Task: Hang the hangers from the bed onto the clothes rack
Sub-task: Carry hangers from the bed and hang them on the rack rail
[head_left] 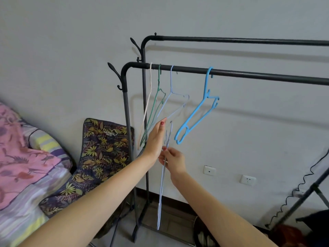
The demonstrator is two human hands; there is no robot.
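My right hand (pixel 173 160), centre frame, pinches pale wire hanger (pixel 162 177), hook up, body dangling below; my left hand (pixel 156 138) flat, fingers straight, brushing hung hangers; four hangers (pixel 178 104) already on front rail (pixel 258 75) of clothes rack, upper middle; held one not yet hooked; bed (pixel 26 157) lower left, no hangers visible there.

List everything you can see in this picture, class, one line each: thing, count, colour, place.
clothes rack: one, black, two rails, by wall
hung hangers: four, cream, green, pale blue, bright blue, front rail
held hanger: one, pale blue, below rail
bed: one, pink and striped bedding, left
floral cushion: one, dark, against wall
wall sockets: two, white, low on wall
left hand: open, touching hung hangers
right hand: pinching held hanger
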